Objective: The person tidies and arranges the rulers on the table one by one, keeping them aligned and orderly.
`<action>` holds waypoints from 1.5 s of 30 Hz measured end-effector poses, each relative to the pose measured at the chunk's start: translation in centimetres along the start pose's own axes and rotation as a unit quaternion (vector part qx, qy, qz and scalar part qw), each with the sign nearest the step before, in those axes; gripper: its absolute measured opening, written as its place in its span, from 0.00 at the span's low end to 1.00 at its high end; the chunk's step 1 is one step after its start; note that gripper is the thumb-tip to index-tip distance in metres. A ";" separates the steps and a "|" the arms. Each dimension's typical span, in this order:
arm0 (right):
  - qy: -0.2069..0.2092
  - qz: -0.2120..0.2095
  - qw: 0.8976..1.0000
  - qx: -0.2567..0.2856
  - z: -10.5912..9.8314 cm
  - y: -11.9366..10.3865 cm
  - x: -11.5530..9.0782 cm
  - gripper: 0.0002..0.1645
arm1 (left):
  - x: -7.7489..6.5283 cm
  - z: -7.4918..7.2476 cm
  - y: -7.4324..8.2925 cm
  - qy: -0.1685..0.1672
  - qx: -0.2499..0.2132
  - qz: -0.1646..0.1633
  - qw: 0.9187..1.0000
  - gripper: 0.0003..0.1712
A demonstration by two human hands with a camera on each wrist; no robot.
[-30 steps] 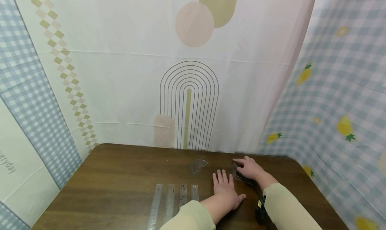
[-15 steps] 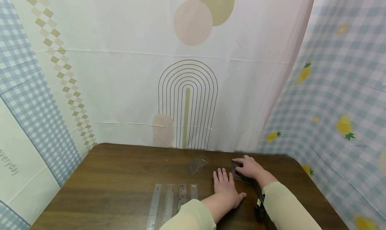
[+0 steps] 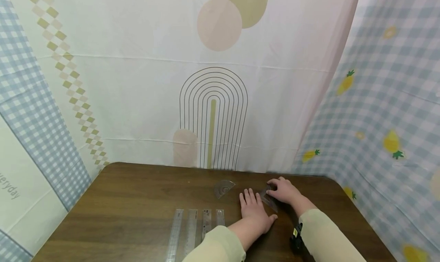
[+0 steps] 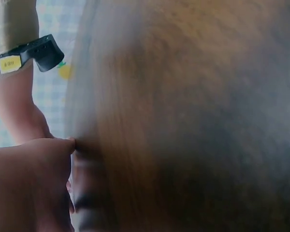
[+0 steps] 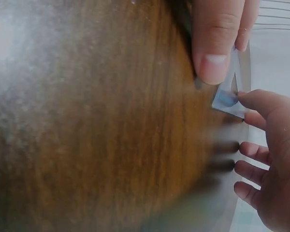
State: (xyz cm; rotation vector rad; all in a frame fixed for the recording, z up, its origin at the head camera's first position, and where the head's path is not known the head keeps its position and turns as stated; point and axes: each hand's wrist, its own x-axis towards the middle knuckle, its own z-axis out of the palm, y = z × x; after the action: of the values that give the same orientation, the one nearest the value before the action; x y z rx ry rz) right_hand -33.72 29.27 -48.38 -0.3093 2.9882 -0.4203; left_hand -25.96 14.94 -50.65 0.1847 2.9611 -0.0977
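A clear set square [image 3: 269,201] lies on the brown table beside the left hand's fingers. My right hand [image 3: 283,190] holds it near its far end between thumb and index finger. In the right wrist view, the thumb and a fingertip are on the set square [image 5: 229,102], while the other fingers point down to the tabletop. My left hand [image 3: 253,212] rests palm down with fingers spread, fingertips right at the set square's left edge. Its thumb [image 5: 212,70] looms large in the right wrist view. The left wrist view is mostly blurred tabletop, with part of the left hand [image 4: 29,179].
A clear protractor [image 3: 224,188] lies to the left of the set square. Several clear rulers stand in a row nearer the front, among them one ruler [image 3: 175,231] at the left. A patterned cloth [image 3: 151,101] hangs behind the table [image 3: 130,201].
The set square has turned and slid left toward the left hand, with the right thumb and fingers on it. The left hand has shifted slightly left and away from the body.
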 end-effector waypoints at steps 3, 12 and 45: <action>0.007 0.006 1.000 0.008 0.2 -0.1 -0.1 0.28 | 0.2 0.0 -0.2 -0.002 -0.002 -0.003 1.000 0.57; 0.029 0.017 0.999 0.026 0.3 -0.7 -0.8 0.29 | 0.7 0.3 -0.5 -0.003 -0.019 -0.006 1.000 0.56; 0.078 0.052 0.977 0.194 0.5 -0.3 -0.6 0.13 | 0.9 1.2 -0.9 0.012 -0.035 -0.010 0.999 0.55</action>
State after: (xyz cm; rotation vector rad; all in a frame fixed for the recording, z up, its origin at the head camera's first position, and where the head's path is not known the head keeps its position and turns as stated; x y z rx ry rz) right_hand -33.00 29.01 -48.70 -0.0854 2.9588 -1.0373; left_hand -26.75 14.03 -51.96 0.1487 2.9846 0.0058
